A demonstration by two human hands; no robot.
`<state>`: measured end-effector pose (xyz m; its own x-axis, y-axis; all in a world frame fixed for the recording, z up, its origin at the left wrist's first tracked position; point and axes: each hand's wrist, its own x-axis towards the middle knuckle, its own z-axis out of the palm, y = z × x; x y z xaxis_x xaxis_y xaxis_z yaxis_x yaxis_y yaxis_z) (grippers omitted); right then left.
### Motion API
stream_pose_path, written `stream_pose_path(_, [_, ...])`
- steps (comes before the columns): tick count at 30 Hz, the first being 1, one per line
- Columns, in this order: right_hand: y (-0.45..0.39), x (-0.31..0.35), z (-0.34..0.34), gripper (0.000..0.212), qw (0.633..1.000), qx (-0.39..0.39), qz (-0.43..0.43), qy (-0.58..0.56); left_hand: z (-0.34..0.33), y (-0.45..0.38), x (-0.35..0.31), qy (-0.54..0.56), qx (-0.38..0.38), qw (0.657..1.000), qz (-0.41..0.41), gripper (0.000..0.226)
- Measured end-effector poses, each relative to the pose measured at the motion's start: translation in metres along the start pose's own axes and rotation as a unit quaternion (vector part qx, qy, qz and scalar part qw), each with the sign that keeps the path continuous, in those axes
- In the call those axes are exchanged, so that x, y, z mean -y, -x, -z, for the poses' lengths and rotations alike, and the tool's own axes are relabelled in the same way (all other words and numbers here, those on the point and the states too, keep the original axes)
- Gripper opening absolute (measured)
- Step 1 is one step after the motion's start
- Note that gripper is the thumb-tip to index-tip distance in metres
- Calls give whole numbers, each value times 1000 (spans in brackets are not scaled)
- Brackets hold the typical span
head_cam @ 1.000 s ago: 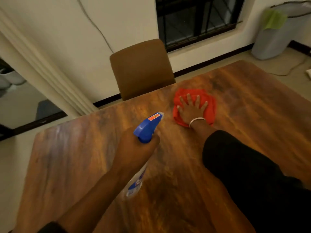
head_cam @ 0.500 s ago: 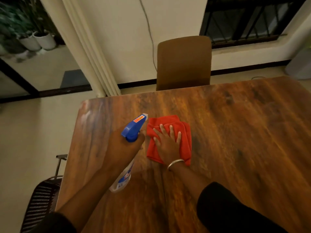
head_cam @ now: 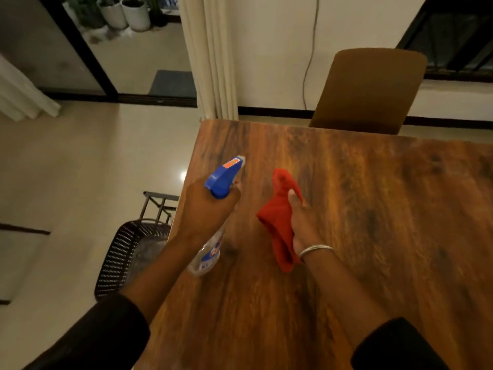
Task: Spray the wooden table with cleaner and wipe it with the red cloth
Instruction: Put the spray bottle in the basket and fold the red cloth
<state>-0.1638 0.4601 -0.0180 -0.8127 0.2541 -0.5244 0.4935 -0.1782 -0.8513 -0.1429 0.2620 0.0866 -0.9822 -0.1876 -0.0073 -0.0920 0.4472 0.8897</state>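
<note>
Left hand [head_cam: 205, 209] grips spray bottle [head_cam: 217, 198]; right hand [head_cam: 301, 225] clutches bunched red cloth [head_cam: 277, 222] above table [head_cam: 373, 209].

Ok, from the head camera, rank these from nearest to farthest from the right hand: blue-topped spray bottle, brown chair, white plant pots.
1. Blue-topped spray bottle, just left of the right hand.
2. Brown chair, beyond the table's far edge.
3. White plant pots, far left, behind glass.

Black sleeves [head_cam: 106, 332] on both arms; silver bangle [head_cam: 314, 251] at right wrist
</note>
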Motion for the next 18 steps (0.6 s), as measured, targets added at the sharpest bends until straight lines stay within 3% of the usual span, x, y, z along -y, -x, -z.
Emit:
stream_pose_path(4, [17, -8, -36, 49, 998, 55, 12, -16, 41, 0, 20, 36, -44, 998, -19, 19])
stream_pose_path(7, [29, -15, -60, 28, 998, 62, 12, -16, 71, -2, 37, 37, -67, 997, -3, 16])
stream_pose_path(12, [51, -17, -97, 57, 995, 82, -45, -47, 115, 0, 56, 58, -82, 995, 6, 9])
stream_pose_path(18, [75, -8, -128, 71, 986, 100, -124, -43, 156, 0, 82, 71, -114, 990, 30, 26])
